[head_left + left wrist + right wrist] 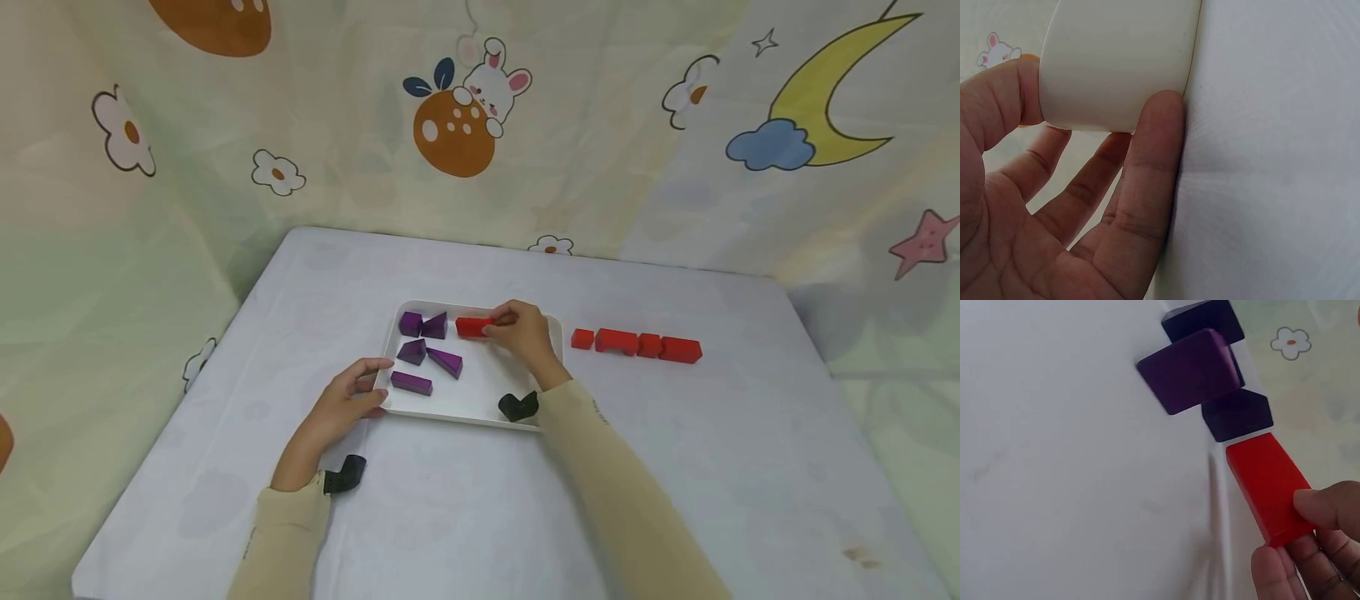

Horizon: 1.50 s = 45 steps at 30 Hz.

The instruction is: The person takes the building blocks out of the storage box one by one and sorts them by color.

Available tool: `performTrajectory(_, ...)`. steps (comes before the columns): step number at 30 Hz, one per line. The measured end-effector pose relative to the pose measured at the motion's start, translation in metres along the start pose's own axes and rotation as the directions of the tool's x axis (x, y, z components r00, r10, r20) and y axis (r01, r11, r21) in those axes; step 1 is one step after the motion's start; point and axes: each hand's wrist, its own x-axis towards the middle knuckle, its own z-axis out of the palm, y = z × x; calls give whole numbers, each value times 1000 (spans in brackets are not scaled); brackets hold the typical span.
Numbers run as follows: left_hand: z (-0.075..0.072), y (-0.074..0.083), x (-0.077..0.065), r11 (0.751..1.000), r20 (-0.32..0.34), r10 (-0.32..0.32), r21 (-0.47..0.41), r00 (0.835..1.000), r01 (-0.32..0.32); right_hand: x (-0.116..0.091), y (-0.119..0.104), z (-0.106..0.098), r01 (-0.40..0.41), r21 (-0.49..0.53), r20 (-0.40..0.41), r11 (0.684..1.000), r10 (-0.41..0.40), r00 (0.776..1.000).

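Red block [471,327] is over the tray [480,383], near its far rim, pinched between thumb and fingers of the right hand [522,335]; whether it rests there, I cannot tell. The left hand [347,395] grips the tray's left edge. A purple wedge [436,326] lies just beside the block's end, so a leftward slip could nudge it; a tug on the tray could jostle it too.

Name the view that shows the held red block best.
Right wrist view: the red block is large there, most of its broad face visible. The head view shows it small, one end covered by the right grip; the left wrist view misses it.
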Motion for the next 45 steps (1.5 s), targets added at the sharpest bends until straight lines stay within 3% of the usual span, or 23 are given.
performTrajectory(5, 1, -1, 1, 1000, 8, 8, 3, 1000, -8, -7, 1, -23, 66, 125, 26, 990, -70, 997)
performTrajectory(11, 2, 2, 1, 1000, 8, 4, 11, 1000, -4, -17, 16, -64, 145, 266, 28, 953, -158, 987)
performTrajectory(16, 2, 4, 0, 999, -5, 1, 35, 1000, -1, -27, 35, -100, 151, 280, -9, 948, -155, 988)
performTrajectory(24, 1, 3, -1, 999, -7, -19, 34, 1000, 19, -43, 68, -159, 95, 218, -57, 971, -84, 995)
performTrajectory(30, 1, 1, -1, 1000, -6, -4, 29, 1000, 5, -54, 92, -201, 101, 107, -117, 989, -88, 989)
performTrajectory(34, 2, 3, -2, 1000, -2, -2, 24, 1000, 2, -60, 110, -227, 54, 34, -172, 998, -47, 984)
performTrajectory(45, 3, 4, -3, 1000, 9, -3, 14, 1000, 3, -66, 167, -274, -53, -99, -275, 994, 24, 961)
